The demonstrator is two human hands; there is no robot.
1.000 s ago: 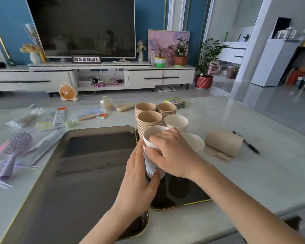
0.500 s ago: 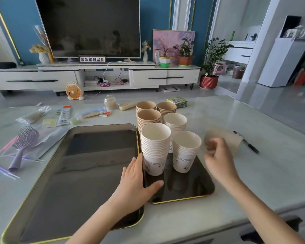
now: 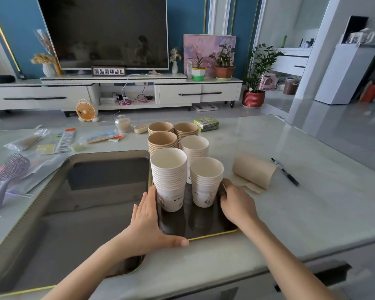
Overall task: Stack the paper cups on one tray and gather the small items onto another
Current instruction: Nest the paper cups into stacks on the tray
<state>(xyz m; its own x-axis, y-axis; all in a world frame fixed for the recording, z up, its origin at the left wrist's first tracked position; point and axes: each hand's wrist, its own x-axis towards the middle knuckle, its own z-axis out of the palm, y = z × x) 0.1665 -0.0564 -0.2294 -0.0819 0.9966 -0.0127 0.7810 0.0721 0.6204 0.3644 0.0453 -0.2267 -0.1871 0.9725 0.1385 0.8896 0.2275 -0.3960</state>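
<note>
A small dark tray with a gold rim (image 3: pixel 212 235) holds several cup stacks: white ones at the front (image 3: pixel 168 176) (image 3: pixel 206 180) and brown ones behind (image 3: pixel 162 141). My left hand (image 3: pixel 147 224) lies along the tray's left edge, fingers straight, thumb stretched over the front rim. My right hand (image 3: pixel 236 202) is curled on the tray's right edge beside the front-right white stack. A large metal tray (image 3: pixel 108 154) sits to the left with nothing in it. Small items lie around it: a purple hairbrush (image 3: pixel 11 169), packets (image 3: pixel 64 140), a small jar (image 3: pixel 122 124).
A brown paper roll (image 3: pixel 254 171) lies just right of the cup tray, with a black pen (image 3: pixel 285 172) beyond it. A green box (image 3: pixel 206 124) sits behind the cups. The table's near edge runs just below my forearms.
Both hands were on the front-left white stack. My right hand let go, swung right toward the paper roll, then came back to the tray's right edge. My left hand dropped to the left edge.
</note>
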